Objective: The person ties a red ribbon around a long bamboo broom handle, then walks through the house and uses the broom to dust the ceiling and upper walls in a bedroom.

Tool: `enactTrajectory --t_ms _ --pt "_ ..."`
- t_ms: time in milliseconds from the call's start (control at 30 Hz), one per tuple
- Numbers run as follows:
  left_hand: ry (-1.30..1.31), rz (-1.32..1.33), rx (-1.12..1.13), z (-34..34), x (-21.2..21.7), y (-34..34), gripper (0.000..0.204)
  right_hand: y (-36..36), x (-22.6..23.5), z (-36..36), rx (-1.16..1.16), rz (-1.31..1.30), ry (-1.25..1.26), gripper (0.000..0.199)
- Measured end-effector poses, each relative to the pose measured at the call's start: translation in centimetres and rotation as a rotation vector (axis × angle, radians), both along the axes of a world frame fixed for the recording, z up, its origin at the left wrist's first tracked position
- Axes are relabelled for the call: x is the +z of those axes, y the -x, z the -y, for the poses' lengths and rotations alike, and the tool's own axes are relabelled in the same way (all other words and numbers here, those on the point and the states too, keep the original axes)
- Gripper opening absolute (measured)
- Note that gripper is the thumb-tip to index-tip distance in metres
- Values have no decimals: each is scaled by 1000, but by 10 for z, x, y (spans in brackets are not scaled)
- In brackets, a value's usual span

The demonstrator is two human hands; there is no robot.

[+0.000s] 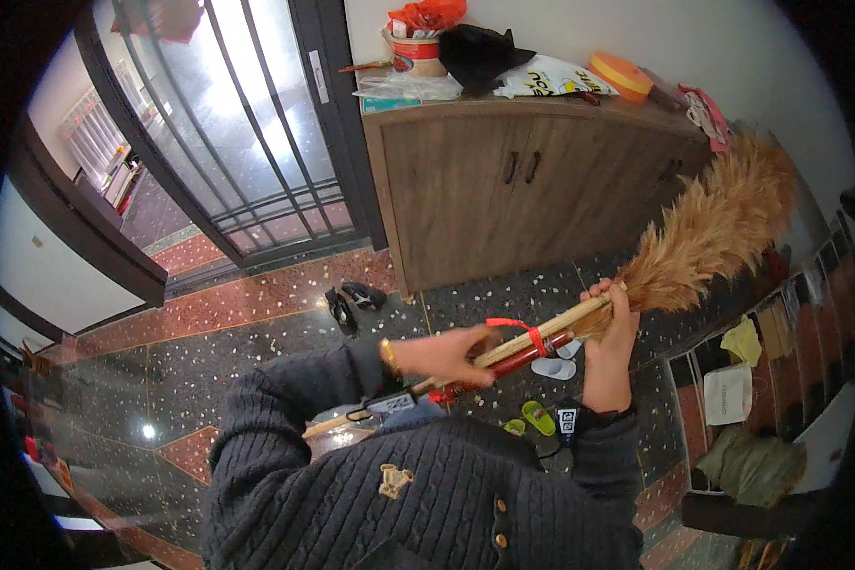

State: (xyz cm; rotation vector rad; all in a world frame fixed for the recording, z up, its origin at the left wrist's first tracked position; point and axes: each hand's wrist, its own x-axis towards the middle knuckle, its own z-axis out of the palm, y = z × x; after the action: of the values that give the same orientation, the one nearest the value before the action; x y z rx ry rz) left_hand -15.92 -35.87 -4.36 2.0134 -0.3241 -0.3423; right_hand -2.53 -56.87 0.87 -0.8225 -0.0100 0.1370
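Note:
A long broom with a fluffy tan plume head (717,228) slants across in front of me, its head up at the right. Its pale stick (551,328) runs alongside a red grip (518,359), and a red ribbon (532,334) is tied round them. My right hand (616,323) is closed round the stick just below the plumes. Lower down, my left hand (442,355) is wrapped over the handle, slightly blurred, with a gold bracelet at its wrist. The stick's lower end (337,423) passes in front of my sweater at the left.
A brown wooden cabinet (475,190) stands ahead, with a tub (418,55), a black bag (483,59) and an orange round box (622,76) on top. Black shoes (351,302) and green slippers (539,418) lie on the speckled floor. Right, a rack (693,404) holds cloths; left is a barred glass door (247,123).

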Motion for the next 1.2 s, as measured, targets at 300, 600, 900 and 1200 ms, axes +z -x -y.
enactTrajectory --t_ms 300,600,900,1200 --pt "259 -405 -185 57 76 -99 29 8 10 0 175 153 7 14" --pt "345 -597 -248 80 59 -106 18 13 4 17 182 70 68 16" --pt "64 -499 -220 62 33 -93 35 11 -42 12 435 70 -18 28" --pt "-224 -422 -142 -32 -12 -80 33 -60 -107 -1 1105 591 674 59"
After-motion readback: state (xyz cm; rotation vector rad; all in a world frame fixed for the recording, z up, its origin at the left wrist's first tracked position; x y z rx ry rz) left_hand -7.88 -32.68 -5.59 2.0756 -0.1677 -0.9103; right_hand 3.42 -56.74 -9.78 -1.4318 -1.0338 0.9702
